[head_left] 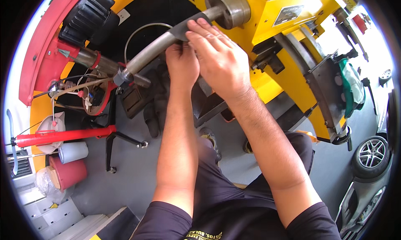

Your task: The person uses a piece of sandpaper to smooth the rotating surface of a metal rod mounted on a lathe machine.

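A long metal shaft slants down to the left from a round metal hub on a yellow machine. Around its upper part lies a dark grey strip, looking like abrasive cloth. My right hand rests over that strip with its fingers stretched out and side by side; its thumb is hidden. Just below the shaft, my left hand is closed with curled fingers at the strip's lower edge. The two hands touch or nearly touch. A metal collar sits at the shaft's lower left end.
At left are a black finned motor, a red-framed machine and a red stand bar. Below it lie a white bucket and a red bucket. A car wheel stands at right on the grey floor.
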The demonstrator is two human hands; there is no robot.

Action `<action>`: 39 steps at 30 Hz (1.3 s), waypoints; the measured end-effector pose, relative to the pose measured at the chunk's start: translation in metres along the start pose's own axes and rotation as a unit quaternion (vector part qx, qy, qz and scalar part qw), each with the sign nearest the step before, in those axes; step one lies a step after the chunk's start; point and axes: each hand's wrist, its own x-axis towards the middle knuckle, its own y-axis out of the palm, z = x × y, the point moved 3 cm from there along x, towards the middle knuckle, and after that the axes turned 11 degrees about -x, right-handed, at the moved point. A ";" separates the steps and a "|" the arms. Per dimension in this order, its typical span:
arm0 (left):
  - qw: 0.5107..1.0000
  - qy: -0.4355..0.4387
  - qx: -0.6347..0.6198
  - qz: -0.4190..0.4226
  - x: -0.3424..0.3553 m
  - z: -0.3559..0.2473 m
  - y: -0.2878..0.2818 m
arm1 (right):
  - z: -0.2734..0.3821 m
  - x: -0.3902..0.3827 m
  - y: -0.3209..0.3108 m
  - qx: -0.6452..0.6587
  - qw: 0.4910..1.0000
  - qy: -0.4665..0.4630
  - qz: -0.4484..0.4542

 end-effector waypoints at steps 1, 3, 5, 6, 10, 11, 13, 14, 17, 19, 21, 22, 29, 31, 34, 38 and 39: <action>0.999 -0.011 -0.030 0.004 0.004 0.006 0.013 | -0.013 0.001 0.001 -0.010 1.000 0.000 -0.011; 0.998 -0.011 0.058 0.014 0.010 0.012 0.030 | -0.034 0.000 0.000 -0.008 0.999 0.000 -0.040; 0.997 0.012 0.071 0.007 0.014 0.023 0.027 | -0.037 -0.003 0.001 0.004 0.997 0.001 -0.075; 0.999 -0.013 0.034 0.038 0.014 0.019 0.022 | -0.028 -0.001 0.001 0.019 0.995 0.020 -0.091; 0.970 -0.039 -0.238 0.018 0.006 0.023 0.003 | 0.000 -0.001 0.007 0.039 0.995 0.062 -0.065; 0.961 -0.051 -0.271 -0.009 0.005 0.019 -0.012 | 0.010 -0.002 0.007 0.065 0.994 0.063 -0.054; 0.959 -0.057 -0.272 -0.050 0.002 0.006 -0.036 | 0.034 -0.007 0.006 0.098 0.993 0.052 -0.045; 0.964 -0.058 -0.253 -0.065 -0.001 0.000 -0.047 | 0.044 -0.014 0.010 0.107 0.992 0.045 -0.046; 0.977 -0.062 -0.185 -0.090 -0.009 -0.004 -0.061 | 0.054 -0.033 0.015 0.118 0.993 0.021 0.002; 0.985 -0.058 -0.133 -0.093 -0.008 -0.010 -0.064 | 0.052 -0.031 0.016 0.121 0.993 0.011 0.007; 0.992 -0.055 -0.081 -0.078 -0.003 -0.009 -0.053 | 0.042 -0.027 0.014 0.125 0.992 0.001 0.013; 0.995 -0.052 -0.055 -0.067 0.001 -0.007 -0.044 | 0.030 -0.024 0.010 0.121 0.993 0.011 0.007; 0.998 -0.037 0.046 0.016 0.017 0.023 0.039 | -0.033 -0.014 -0.005 0.061 0.997 0.032 -0.020; 0.998 -0.037 0.047 0.022 0.015 0.023 0.042 | -0.027 -0.015 -0.004 0.047 0.998 0.040 -0.016; 0.999 -0.037 0.033 0.018 0.009 0.017 0.028 | -0.005 -0.014 0.004 0.067 0.995 0.068 0.017; 0.999 -0.050 -0.019 0.002 -0.012 0.006 0.012 | 0.029 -0.012 -0.004 0.112 0.987 0.076 0.089; 0.997 -0.060 -0.050 -0.007 -0.014 0.003 0.007 | 0.036 -0.011 -0.007 0.100 0.987 0.061 0.106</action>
